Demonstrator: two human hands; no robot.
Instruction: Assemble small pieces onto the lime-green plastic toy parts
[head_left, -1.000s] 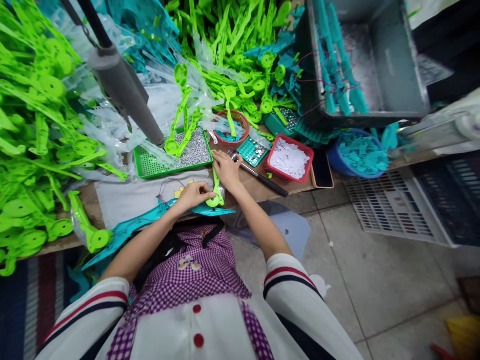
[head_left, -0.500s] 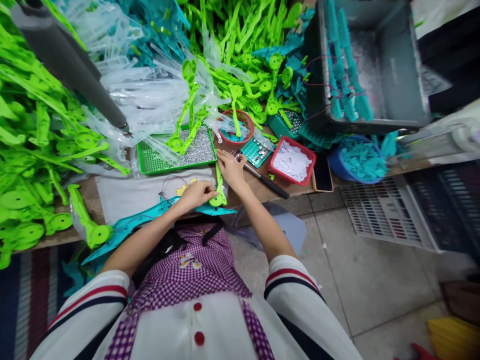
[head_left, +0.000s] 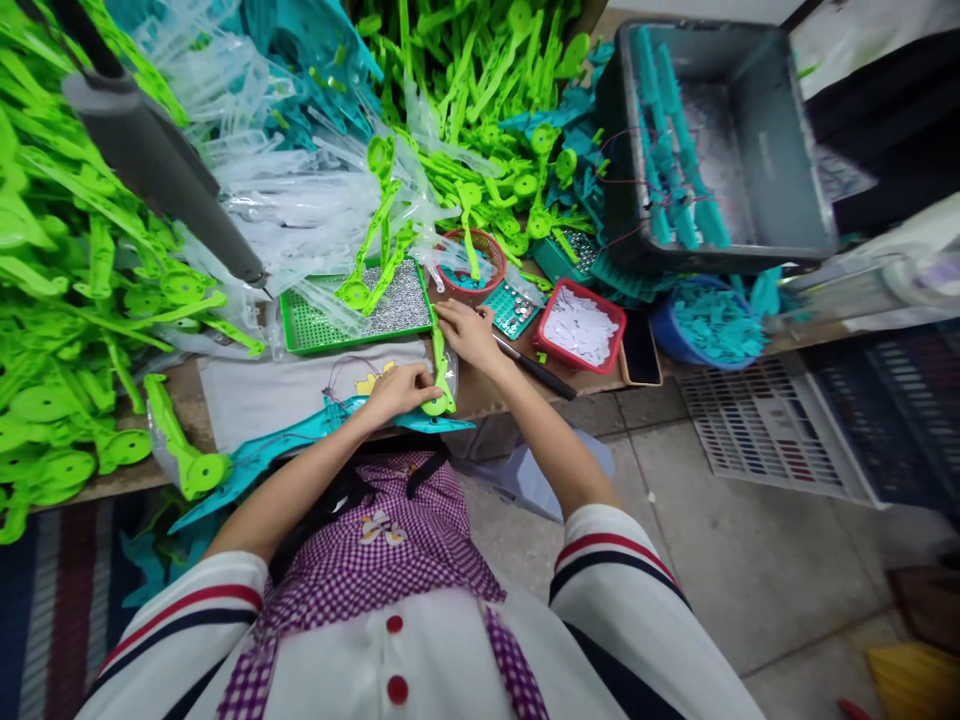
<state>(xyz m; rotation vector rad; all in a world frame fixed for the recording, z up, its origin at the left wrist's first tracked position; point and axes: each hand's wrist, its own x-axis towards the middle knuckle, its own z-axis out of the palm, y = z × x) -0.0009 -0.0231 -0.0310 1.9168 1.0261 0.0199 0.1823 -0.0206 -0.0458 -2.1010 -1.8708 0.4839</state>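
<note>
A bright green plastic arm with a round end [head_left: 441, 378] lies at the bench's front edge, partly over clear plastic. My left hand [head_left: 403, 392] is closed, its thumb and finger pinching by the round end. My right hand [head_left: 470, 335] is closed at the narrow upper end, beside the green tray's corner; its fingertips are partly hidden. Beneath my left hand and forearm lies a long teal plastic piece [head_left: 289, 432] with thin wires. The green tray [head_left: 330, 348] holds many small metal screws, with more green arms lying across it.
A dark grey power screwdriver [head_left: 176, 190] hangs at left. Green arms [head_left: 45, 300] are heaped around. On the right are a black-handled tool [head_left: 551, 380], a red basket [head_left: 579, 362] of white pieces, a phone [head_left: 640, 348], a blue bowl [head_left: 679, 347] and a grey bin [head_left: 802, 130].
The view has shifted slightly, so the bin sits lower and further left. My hands keep nearly the same positions at the green arm.
</note>
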